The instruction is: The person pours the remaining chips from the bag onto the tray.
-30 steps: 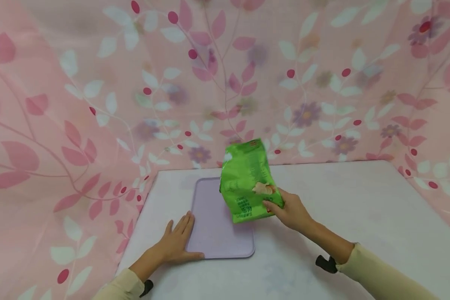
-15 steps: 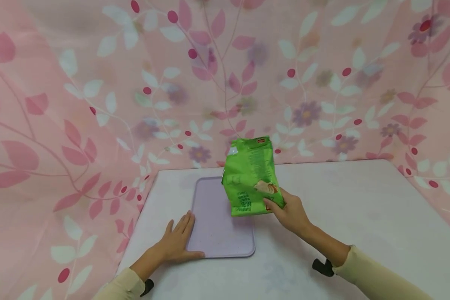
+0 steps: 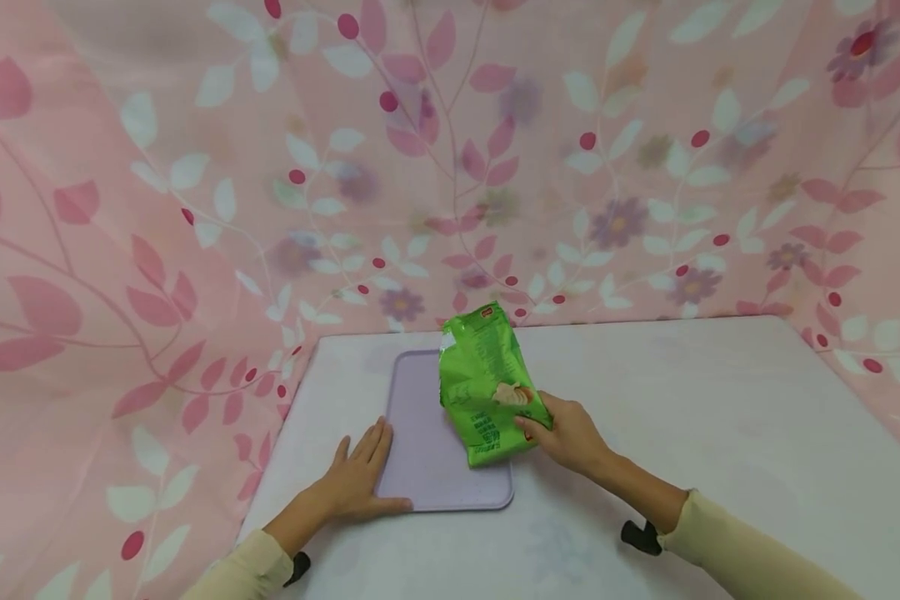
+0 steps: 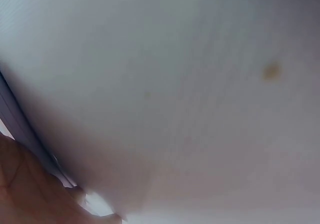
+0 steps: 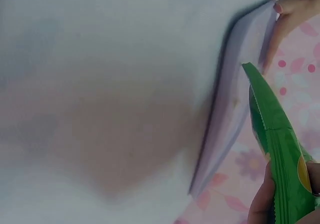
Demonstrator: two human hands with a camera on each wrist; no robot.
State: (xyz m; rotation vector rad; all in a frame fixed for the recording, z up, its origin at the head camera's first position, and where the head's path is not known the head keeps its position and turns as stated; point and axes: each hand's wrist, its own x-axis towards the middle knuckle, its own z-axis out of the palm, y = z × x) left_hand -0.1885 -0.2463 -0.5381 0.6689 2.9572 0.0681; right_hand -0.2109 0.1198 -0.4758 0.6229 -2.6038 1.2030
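Note:
In the head view my right hand [image 3: 573, 435] pinches a green snack bag [image 3: 487, 383] by its lower right corner, thumb in front. The bag is tilted, its top leaning left, and hangs over the right part of a flat lilac tray [image 3: 427, 467]. My left hand [image 3: 354, 477] rests with straight fingers along the tray's left edge, its thumb at the front left corner. The right wrist view shows the bag's crimped edge [image 5: 285, 179] between my fingers and the tray [image 5: 232, 104] beyond it. What the bag holds is hidden.
A white patterned tabletop [image 3: 682, 417] extends around the tray, mostly to the right. Pink floral cloth [image 3: 450, 167] stands behind the table and on both sides. A few small specks [image 4: 271, 71] show on the surface in the left wrist view.
The bag rose slightly and stood straighter half a second ago; now it is lower, further left and tipped leftward, along with my right hand. My left hand stays at the tray's edge.

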